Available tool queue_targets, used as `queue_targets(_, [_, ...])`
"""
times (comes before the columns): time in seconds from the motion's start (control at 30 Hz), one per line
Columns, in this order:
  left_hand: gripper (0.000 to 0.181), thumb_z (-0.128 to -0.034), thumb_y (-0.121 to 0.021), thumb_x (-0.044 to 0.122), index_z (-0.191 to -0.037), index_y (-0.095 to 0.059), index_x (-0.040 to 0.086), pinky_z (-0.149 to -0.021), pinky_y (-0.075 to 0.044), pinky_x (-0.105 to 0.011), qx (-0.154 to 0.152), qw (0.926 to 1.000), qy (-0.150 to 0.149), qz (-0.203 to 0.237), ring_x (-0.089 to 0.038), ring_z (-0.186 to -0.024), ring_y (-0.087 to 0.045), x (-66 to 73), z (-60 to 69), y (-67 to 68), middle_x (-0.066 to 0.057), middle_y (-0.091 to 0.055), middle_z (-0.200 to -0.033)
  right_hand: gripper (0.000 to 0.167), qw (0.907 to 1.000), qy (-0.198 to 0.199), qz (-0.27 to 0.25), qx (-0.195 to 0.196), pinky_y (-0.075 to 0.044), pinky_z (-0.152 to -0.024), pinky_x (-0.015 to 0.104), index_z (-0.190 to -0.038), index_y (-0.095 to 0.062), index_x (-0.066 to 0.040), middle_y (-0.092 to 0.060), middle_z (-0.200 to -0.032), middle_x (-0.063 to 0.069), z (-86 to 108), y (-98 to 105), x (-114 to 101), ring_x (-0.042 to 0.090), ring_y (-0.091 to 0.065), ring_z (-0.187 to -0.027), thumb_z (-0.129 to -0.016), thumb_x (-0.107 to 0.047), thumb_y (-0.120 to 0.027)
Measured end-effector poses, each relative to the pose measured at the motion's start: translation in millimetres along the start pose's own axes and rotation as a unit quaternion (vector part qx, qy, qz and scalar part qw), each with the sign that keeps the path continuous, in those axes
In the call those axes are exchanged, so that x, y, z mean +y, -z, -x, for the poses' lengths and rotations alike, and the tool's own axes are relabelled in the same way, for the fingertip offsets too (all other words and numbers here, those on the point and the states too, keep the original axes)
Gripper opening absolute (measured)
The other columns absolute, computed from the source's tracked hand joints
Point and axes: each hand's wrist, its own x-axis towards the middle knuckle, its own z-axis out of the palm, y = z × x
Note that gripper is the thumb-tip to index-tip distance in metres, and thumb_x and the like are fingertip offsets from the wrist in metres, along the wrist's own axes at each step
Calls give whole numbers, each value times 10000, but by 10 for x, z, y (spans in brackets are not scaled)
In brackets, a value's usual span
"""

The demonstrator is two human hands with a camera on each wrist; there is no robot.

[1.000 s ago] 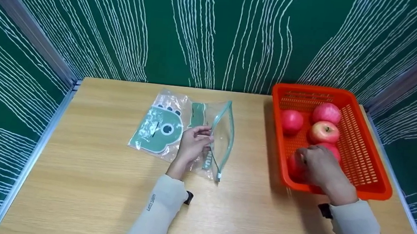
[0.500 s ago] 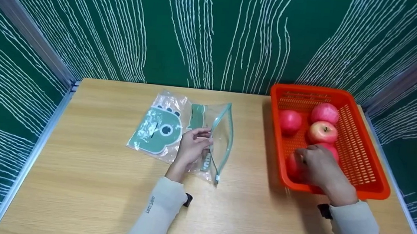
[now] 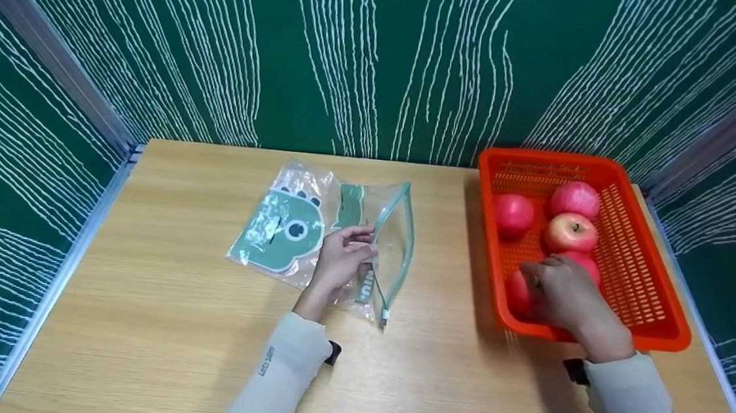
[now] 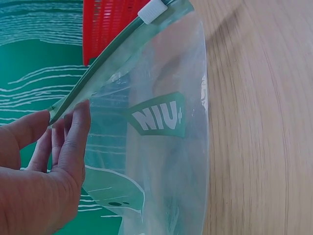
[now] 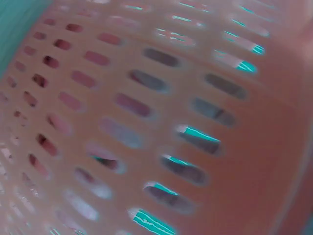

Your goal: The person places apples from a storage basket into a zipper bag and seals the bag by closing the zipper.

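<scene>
Zip edge [image 4: 80, 85] of clear bag [image 3: 300, 227] pinched between thumb and fingers of left hand [image 3: 334, 260]. Bag laid on wooden table [image 3: 136, 319], mouth parted, slider [image 3: 386, 315] positioned at near end. Near-left apple [image 3: 517, 293] grasped from above by right hand [image 3: 568, 298], inside orange basket [image 3: 658, 255]. Four other apples [image 3: 571, 233] held in basket, one partly covered by right hand.

R hand [image 3: 563, 293] hides pt. of apple [image 3: 519, 293] beneath. R wrist view: basket wall [image 5: 261, 166] blurred, cut off. L wrist view: L hand [image 4: 46, 183] cut off, left edge; bag [image 4: 164, 156] cut off, btm.
</scene>
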Motion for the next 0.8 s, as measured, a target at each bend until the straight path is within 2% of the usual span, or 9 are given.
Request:
queue_targets(0.1, [352,-963,-667,-65,-1312,-641,-95,-717,-639,-308,-30,10000,-32,-33,-142,-900,-690,-6,2,7,-173,-667,-1168,518,10000,70,25,33,-535,-816,546,-1215,-732,27,-679,-905,149,-6,-22,12,367,-568,-903,-730,-37,-901])
queue_targets(0.23, [358,-966,-664,-62,-1320,-632,-102,-727,-649,-333,-48,10000,-22,-4,-149,-889,-693,-15,1,6,-198,-661,-1177,525,9999,79,91,119,-515,-828,556,-1197,-738,21,-684,-890,143,2,-29,18,374,-565,-906,-703,-39,-905])
queue_targets(0.37, [364,-961,-666,-63,-1321,-633,-96,-746,-651,-365,-58,10000,58,46,-140,-873,-692,-21,-3,14,-251,-648,-1219,607,10000,-43,38,55,-500,-870,556,-1251,-739,5,-706,-947,144,30,-9,10,379,-568,-969,-682,-54,-945])
queue_targets(0.53, [368,-950,-671,-61,-1314,-636,-97,-754,-653,-395,-33,10000,41,-34,-115,-848,-684,-17,-3,38,-213,-665,-1186,684,9999,-72,-80,23,-506,-925,596,-1298,-722,19,-724,-1050,192,57,19,-8,423,-563,-1068,-666,-57,-973])
queue_targets(0.67, [372,-949,-672,-58,-1317,-633,-95,-736,-645,-361,-43,10000,56,-31,-117,-853,-685,-8,4,51,-176,-669,-1166,701,9999,-94,-123,70,-512,-946,619,-1304,-717,21,-723,-1083,202,67,41,-23,426,-561,-1091,-661,-66,-984])
queue_targets(0.8, [383,-950,-667,-55,-1330,-626,-91,-694,-624,-285,-54,9999,109,42,-125,-869,-685,-11,4,61,-217,-655,-1207,707,9994,-13,-122,309,-522,-934,620,-1281,-724,25,-720,-1068,199,71,73,-34,408,-578,-1056,-639,-80,-1000])
